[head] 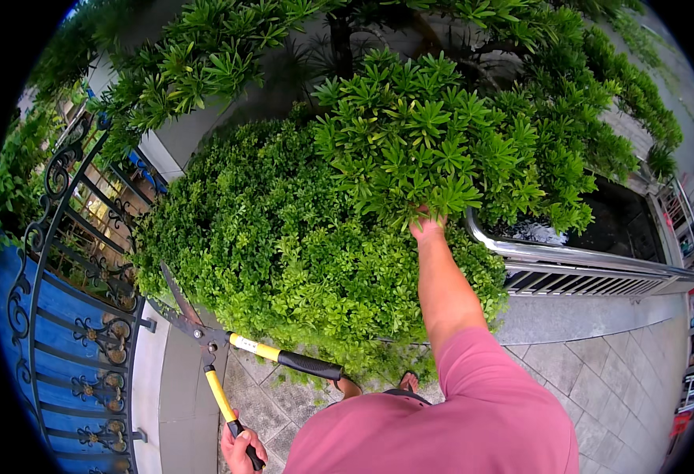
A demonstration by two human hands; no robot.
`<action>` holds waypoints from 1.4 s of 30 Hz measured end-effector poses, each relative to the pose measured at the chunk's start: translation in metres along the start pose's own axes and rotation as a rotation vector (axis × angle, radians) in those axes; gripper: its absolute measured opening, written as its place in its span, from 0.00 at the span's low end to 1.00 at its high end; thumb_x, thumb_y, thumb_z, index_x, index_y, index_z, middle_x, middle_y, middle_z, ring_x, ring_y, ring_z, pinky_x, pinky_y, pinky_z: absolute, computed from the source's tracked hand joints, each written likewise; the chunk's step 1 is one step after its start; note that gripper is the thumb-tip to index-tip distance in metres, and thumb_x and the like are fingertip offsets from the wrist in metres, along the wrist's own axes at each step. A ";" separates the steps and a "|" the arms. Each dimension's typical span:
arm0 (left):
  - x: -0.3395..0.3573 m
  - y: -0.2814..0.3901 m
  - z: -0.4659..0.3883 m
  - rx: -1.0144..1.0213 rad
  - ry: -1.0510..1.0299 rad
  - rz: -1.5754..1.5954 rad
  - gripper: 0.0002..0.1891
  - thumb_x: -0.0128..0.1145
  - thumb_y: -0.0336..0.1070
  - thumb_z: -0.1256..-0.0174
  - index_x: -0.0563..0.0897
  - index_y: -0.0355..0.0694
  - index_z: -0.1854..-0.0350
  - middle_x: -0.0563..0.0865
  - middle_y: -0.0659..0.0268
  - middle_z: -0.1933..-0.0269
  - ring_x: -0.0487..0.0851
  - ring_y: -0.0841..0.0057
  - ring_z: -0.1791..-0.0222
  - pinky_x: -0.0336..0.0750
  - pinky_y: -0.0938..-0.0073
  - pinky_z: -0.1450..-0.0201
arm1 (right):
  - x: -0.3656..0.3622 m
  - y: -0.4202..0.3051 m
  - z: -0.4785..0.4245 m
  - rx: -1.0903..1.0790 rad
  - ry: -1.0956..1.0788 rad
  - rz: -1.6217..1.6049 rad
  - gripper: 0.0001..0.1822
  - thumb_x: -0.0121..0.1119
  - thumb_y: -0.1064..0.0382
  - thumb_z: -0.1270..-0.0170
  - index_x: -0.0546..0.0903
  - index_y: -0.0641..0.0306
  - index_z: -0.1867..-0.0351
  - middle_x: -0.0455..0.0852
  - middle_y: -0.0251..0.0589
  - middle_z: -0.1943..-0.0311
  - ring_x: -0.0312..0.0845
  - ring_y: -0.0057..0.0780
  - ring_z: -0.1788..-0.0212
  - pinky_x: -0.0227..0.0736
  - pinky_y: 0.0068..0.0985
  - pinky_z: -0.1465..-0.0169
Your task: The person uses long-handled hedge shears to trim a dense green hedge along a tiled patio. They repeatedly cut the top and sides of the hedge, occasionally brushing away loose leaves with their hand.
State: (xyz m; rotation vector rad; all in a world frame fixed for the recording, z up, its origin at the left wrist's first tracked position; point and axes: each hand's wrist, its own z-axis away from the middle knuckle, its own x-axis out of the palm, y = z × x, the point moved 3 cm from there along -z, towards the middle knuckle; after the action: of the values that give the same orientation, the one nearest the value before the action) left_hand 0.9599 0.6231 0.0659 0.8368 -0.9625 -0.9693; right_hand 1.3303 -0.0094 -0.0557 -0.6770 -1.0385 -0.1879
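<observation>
My left hand, low in the picture, is closed around one black grip of a pair of hedge shears with yellow handles. The shears' blades are spread apart and point up and left, beside the left edge of a rounded green hedge. The other handle sticks out to the right, with no hand on it. My right arm stretches forward over the hedge, and my right hand reaches under the long-leaved foliage of a tree; its fingers are hidden by leaves, so what they touch cannot be told.
A black wrought-iron gate with blue panels stands at the left. A polished steel railing runs to the right of the hedge, by a dark basin. Leafy clippings lie on the grey paving near my sandalled feet.
</observation>
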 end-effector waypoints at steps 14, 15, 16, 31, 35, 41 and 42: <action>-0.026 0.036 -0.098 0.021 -0.110 -0.033 0.31 0.56 0.28 0.28 0.68 0.33 0.22 0.76 0.64 0.76 0.73 0.77 0.88 0.72 0.74 0.88 | 0.153 -0.018 0.110 -0.071 -0.234 0.231 0.24 0.49 0.46 0.14 0.74 0.59 0.29 0.82 0.47 0.34 0.82 0.56 0.39 0.79 0.67 0.38; -0.018 0.034 -0.103 0.019 -0.119 -0.014 0.31 0.57 0.27 0.28 0.68 0.31 0.23 0.77 0.64 0.75 0.74 0.76 0.88 0.72 0.74 0.88 | 0.166 -0.031 0.120 -0.078 -0.213 0.248 0.25 0.48 0.46 0.14 0.74 0.59 0.28 0.81 0.48 0.34 0.82 0.59 0.38 0.78 0.68 0.37; -0.010 0.034 -0.103 0.011 -0.116 -0.002 0.31 0.57 0.27 0.28 0.68 0.30 0.23 0.77 0.63 0.75 0.74 0.76 0.88 0.73 0.73 0.88 | 0.178 -0.042 0.131 -0.069 -0.201 0.313 0.25 0.47 0.46 0.13 0.73 0.61 0.28 0.79 0.51 0.32 0.81 0.64 0.37 0.76 0.71 0.35; 0.035 -0.005 -0.049 -0.094 -0.099 -0.143 0.32 0.57 0.24 0.31 0.69 0.29 0.23 0.80 0.64 0.74 0.76 0.76 0.87 0.73 0.75 0.84 | 0.165 -0.077 0.101 -0.025 -0.330 0.333 0.24 0.55 0.46 0.15 0.77 0.57 0.29 0.85 0.49 0.37 0.86 0.53 0.40 0.80 0.75 0.41; 0.045 -0.015 -0.044 -0.125 -0.135 -0.170 0.28 0.57 0.22 0.30 0.71 0.29 0.27 0.81 0.64 0.75 0.77 0.75 0.88 0.73 0.74 0.85 | 0.135 -0.093 0.063 -0.159 -0.309 0.254 0.20 0.54 0.48 0.15 0.78 0.57 0.33 0.87 0.47 0.43 0.87 0.48 0.45 0.85 0.59 0.43; 0.054 -0.019 -0.043 -0.147 -0.122 -0.153 0.25 0.58 0.23 0.29 0.73 0.30 0.31 0.81 0.63 0.75 0.77 0.74 0.88 0.73 0.73 0.85 | 0.189 -0.078 0.096 0.002 -0.421 0.220 0.22 0.48 0.51 0.13 0.76 0.65 0.34 0.88 0.54 0.41 0.87 0.53 0.42 0.81 0.60 0.35; 0.055 -0.017 -0.042 -0.147 -0.116 -0.143 0.24 0.58 0.23 0.30 0.73 0.30 0.31 0.81 0.63 0.75 0.77 0.74 0.88 0.73 0.72 0.85 | 0.203 -0.074 0.109 -0.002 -0.409 0.226 0.23 0.47 0.50 0.13 0.76 0.66 0.33 0.88 0.55 0.42 0.86 0.55 0.41 0.80 0.61 0.35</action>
State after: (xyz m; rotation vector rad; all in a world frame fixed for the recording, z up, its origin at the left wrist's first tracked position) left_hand 1.0080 0.5723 0.0510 0.7392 -0.9271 -1.2082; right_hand 1.3215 0.0317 0.1826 -0.8490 -1.3398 0.1535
